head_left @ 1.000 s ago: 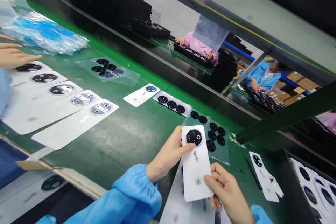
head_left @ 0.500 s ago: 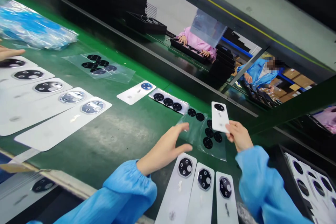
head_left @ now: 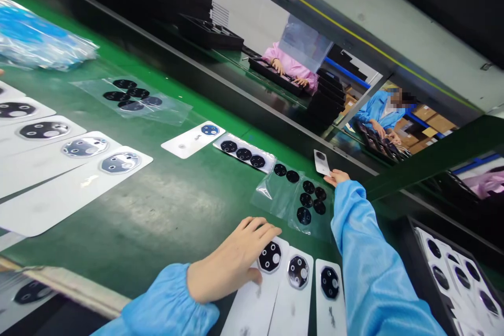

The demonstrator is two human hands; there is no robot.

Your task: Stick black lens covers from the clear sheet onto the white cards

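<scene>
At arm's length on the right, my right hand [head_left: 337, 176] pinches the lower end of a white phone back cover [head_left: 322, 161] with a dark round camera area. My left hand [head_left: 232, 257] rests over the top of the leftmost cover [head_left: 255, 299] in the near row, fingers stretched out and thumb apart. Beside it lie a second white cover [head_left: 293, 299] and a third cover [head_left: 329, 310], each with a black camera piece. Clear bags [head_left: 271, 194] with black round camera pieces [head_left: 306, 200] lie beyond my left hand.
Several white covers [head_left: 74, 184] overlap at the left. A single cover [head_left: 185, 142] and a strip of three black discs [head_left: 244, 154] lie mid-table. A black tray [head_left: 429, 268] of covers stands at the right. Two people [head_left: 291, 65] work across the bench under an overhead beam [head_left: 354, 16].
My right hand has reached farther away with the phone back cover. My left hand has come down and nearer, onto the leftmost cover. The view has shifted slightly.
</scene>
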